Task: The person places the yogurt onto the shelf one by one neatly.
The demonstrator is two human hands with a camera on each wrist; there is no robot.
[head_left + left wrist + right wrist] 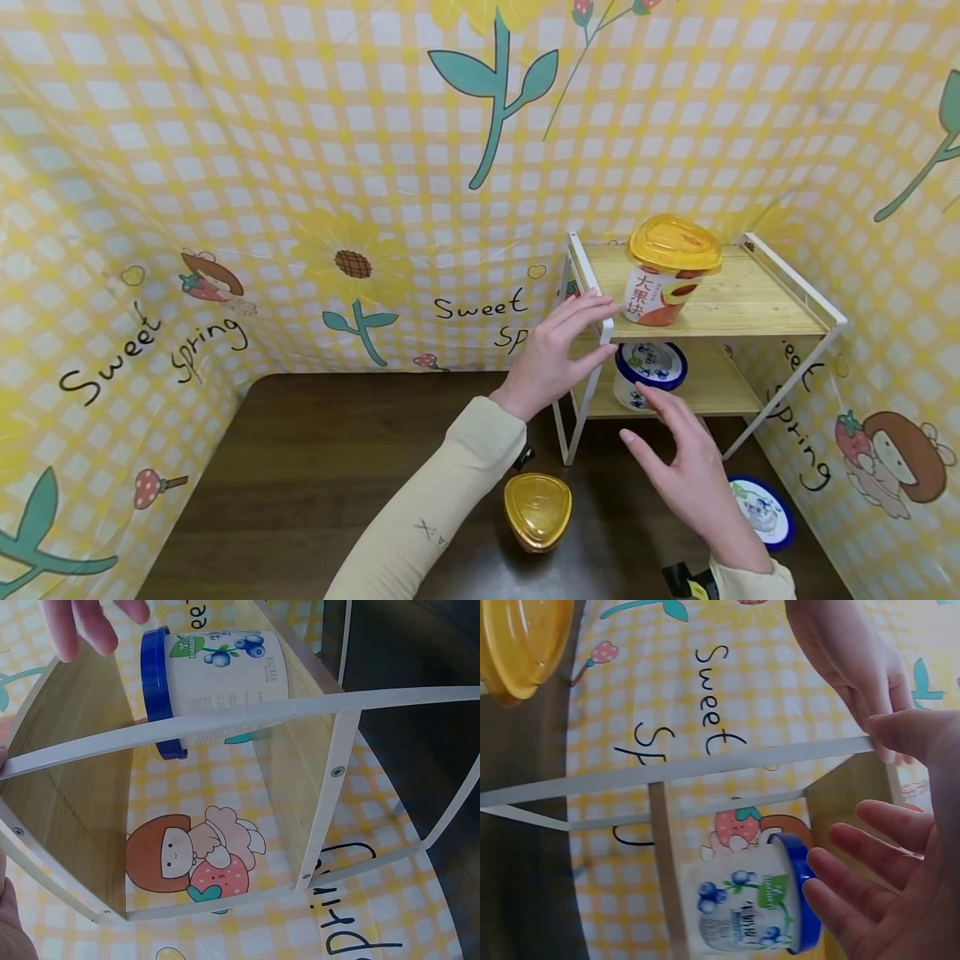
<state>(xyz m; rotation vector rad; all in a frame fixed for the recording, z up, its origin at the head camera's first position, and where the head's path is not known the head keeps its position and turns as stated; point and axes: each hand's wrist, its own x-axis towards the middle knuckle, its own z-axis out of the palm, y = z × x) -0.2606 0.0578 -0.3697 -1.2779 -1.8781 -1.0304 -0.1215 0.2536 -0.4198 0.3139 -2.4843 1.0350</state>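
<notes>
My left hand (555,358) is at the front left corner of a small two-tier shelf (780,292), its fairly straight fingers touching the white frame and its thumb apart from them. Just in front of the lower tier is my right hand (686,467), fingers spread and holding nothing. A blueberry yogurt tub (648,367) with a blue lid stands upright on that lower tier. The right fingertips overlap its lid in the right wrist view, where the tub (742,900) shows its printed side. Above, a fruit cup (667,275) with a yellow lid stands on the top tier.
A second yellow-lidded cup (537,512) stands on the dark table (315,467), left of the right hand. Another blue-lidded tub (765,512) is on the table at the right, partly behind the right wrist. Checked cloth (375,167) walls the table in behind and at both sides.
</notes>
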